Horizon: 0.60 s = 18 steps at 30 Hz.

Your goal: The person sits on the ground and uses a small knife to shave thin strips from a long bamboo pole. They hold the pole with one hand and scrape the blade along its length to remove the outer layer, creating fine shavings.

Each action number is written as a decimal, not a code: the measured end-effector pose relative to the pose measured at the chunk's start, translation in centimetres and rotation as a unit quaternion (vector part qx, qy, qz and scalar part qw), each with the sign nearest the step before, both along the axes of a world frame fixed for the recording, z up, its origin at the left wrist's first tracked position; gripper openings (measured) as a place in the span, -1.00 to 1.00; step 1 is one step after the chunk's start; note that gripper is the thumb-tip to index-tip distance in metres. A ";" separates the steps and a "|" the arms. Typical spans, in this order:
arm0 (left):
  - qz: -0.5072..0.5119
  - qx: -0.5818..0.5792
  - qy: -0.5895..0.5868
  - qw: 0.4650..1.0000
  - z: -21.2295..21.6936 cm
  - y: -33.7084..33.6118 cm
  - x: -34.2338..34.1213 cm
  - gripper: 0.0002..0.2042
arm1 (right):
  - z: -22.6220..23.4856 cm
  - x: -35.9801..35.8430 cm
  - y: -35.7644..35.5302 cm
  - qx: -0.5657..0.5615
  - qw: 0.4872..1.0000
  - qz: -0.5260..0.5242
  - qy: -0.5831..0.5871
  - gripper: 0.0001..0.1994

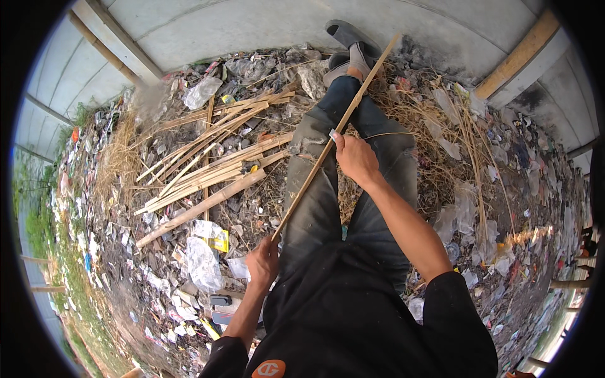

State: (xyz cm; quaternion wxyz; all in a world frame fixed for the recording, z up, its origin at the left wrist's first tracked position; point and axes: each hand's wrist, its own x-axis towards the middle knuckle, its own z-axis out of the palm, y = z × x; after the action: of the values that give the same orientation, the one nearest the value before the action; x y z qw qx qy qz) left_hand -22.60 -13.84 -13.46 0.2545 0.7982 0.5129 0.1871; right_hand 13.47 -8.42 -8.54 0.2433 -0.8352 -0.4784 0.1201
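A long, thin bamboo strip [307, 189] runs slantwise across my legs, from low left up to the wall. My left hand [262, 259] is closed round its lower end, beside my left thigh. Farther up, my right hand [357, 159] is closed at the middle of the strip, above my knees. Its thumb presses against the strip, and a small whitish piece shows at the thumb tip; whether that is a wrapping or part of a tool I cannot tell. The fingers beneath are hidden by the back of the hand.
Several split bamboo strips [205, 183] lie left of my legs, beside a thicker bamboo piece [203, 209]. Plastic litter and dry fibres [435, 135] cover the ground. A grey wall [252, 28] stands beyond my sandals [353, 36]. A small dark device [220, 300] lies near my left forearm.
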 end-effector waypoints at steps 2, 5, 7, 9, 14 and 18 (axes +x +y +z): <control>0.015 0.001 0.001 1.000 -0.6 -0.4 0.4 -0.84 | 0.6 -5.7 -2.8 -0.031 0.997 0.074 0.018 -0.40; 0.012 -0.032 -0.005 0.999 -0.1 -0.3 1.3 -0.83 | 0.8 -13.8 -7.8 -0.102 0.982 0.155 0.037 -0.41; -0.003 -0.057 -0.003 0.998 0.1 0.2 1.1 -0.82 | 0.7 -13.3 -7.6 -0.084 0.985 0.142 0.051 -0.43; -0.021 -0.058 0.014 0.998 0.5 0.8 1.0 -0.82 | 0.9 -11.5 -6.5 -0.049 0.991 0.112 0.056 -0.45; -0.010 -0.028 -0.024 0.999 1.7 1.2 1.9 -0.82 | -0.3 -5.8 -2.9 0.010 0.999 0.030 -0.018 -0.45; -0.008 -0.031 -0.037 0.999 0.8 0.9 2.9 -0.86 | 1.5 -13.4 -7.1 -0.066 0.980 0.165 0.084 -0.49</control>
State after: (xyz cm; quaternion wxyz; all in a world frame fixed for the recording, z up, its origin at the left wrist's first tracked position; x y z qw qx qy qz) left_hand -19.65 -12.96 -12.65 0.2994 0.7864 0.5027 0.1980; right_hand 0.04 -15.55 -7.08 0.2036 -0.7459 -0.5785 0.2599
